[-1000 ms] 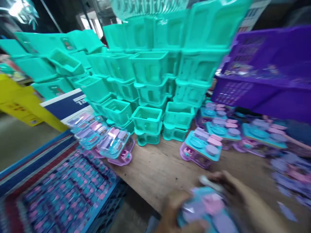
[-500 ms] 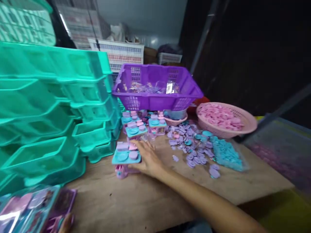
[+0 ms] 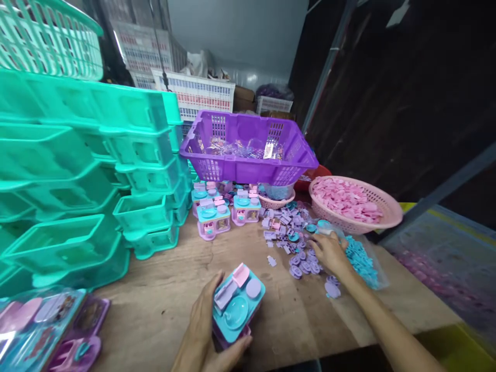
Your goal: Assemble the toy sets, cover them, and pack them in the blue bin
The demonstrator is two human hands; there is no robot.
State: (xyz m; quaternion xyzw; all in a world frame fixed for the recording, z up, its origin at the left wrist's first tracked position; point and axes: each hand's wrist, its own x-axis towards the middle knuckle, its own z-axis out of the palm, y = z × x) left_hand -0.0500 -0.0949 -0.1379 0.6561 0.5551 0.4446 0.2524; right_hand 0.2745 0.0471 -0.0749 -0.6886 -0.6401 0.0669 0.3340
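My left hand (image 3: 205, 320) is wrapped around a toy kitchen unit (image 3: 239, 305), tilted above the bench. Its turquoise top carries a round basin, a pink piece and lilac pieces. My right hand (image 3: 329, 253) reaches down at the loose lilac parts (image 3: 287, 227), near the turquoise ones. Its fingers look apart, and nothing shows in them; some fingertips are hard to see. Just beyond it lies a clear bag of small turquoise parts (image 3: 360, 258). Several similar toy kitchen units (image 3: 213, 219) stand upright at the back of the bench.
Stacked green bins (image 3: 85, 181) rise on the left. A purple basket (image 3: 248, 168) with bagged items stands behind the toys. At right, a pink basket (image 3: 391, 212) holds pink parts. Packaged toys (image 3: 39, 330) lie at the front left of the wooden bench (image 3: 155, 315).
A toy kitchen unit has come from the back row toward me and is now in my left hand. My right hand has let go of it and moved right to the loose parts.
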